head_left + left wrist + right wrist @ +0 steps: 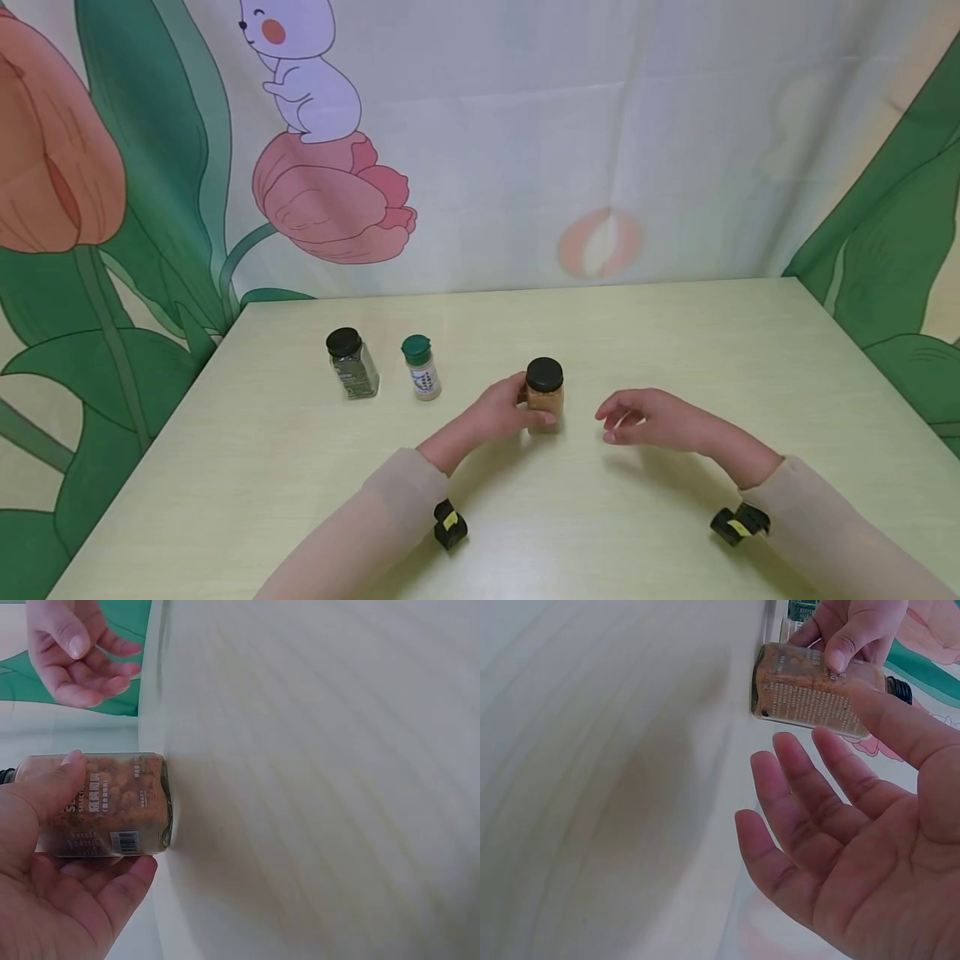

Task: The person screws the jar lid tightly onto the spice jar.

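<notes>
A square glass jar (545,400) with a black lid and orange-brown contents stands upright at the middle of the table. My left hand (495,410) grips it from the left. In the left wrist view, the thumb lies across the printed side of the jar (124,802), with the fingers around the opposite side. To the right of the jar, my right hand (651,419) hovers with nothing in it. Its fingers (799,799) are relaxed and spread in the right wrist view, palm toward the jar (810,690).
Left of the hands stand a black-lidded jar (354,367) of green dried herbs and a smaller shaker bottle (422,371) with a green cap. Behind the pale wooden table (675,333) hangs a printed curtain (495,167) with flowers and a white animal.
</notes>
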`<state>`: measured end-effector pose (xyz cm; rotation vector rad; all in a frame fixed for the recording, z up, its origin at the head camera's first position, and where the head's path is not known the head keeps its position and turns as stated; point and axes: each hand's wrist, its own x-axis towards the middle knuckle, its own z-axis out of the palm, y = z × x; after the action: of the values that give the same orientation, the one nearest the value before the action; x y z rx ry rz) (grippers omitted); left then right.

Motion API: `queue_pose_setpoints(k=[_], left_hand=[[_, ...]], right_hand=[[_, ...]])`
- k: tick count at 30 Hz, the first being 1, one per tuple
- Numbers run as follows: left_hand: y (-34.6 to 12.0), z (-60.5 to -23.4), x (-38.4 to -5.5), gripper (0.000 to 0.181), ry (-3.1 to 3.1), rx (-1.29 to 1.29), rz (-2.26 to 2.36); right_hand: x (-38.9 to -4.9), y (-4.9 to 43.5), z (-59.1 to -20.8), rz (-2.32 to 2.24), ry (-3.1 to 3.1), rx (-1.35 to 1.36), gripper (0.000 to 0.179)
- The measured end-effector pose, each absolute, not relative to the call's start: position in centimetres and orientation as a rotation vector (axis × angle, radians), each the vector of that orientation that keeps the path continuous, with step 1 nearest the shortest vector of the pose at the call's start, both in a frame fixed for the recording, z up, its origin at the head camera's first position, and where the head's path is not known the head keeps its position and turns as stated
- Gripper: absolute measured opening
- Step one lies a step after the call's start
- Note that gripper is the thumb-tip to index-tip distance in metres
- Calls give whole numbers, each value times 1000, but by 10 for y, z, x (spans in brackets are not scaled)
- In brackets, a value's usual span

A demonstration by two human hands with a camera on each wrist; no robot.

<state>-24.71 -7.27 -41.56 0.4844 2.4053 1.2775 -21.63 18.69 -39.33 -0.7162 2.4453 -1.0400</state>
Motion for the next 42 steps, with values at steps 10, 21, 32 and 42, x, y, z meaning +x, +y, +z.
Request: queue_pose_setpoints(k=[10,21,32,42], left_hand=[[-75,-416,-252,60,2395,460,1273],[-78,-416,-259,59,2414,463,1266],[-80,-412,-264,58,2423,396,1281],[-78,-412,-271,56,2438,396,1262]], right_hand=[[-216,188,-395,-1028,2439,-683,33],[-216,190,-398,-1024,2440,-690,33],[-215,191,-397,-1037,2433,-686,34],[-215,192,-400,-1044,2427,-696,34]])
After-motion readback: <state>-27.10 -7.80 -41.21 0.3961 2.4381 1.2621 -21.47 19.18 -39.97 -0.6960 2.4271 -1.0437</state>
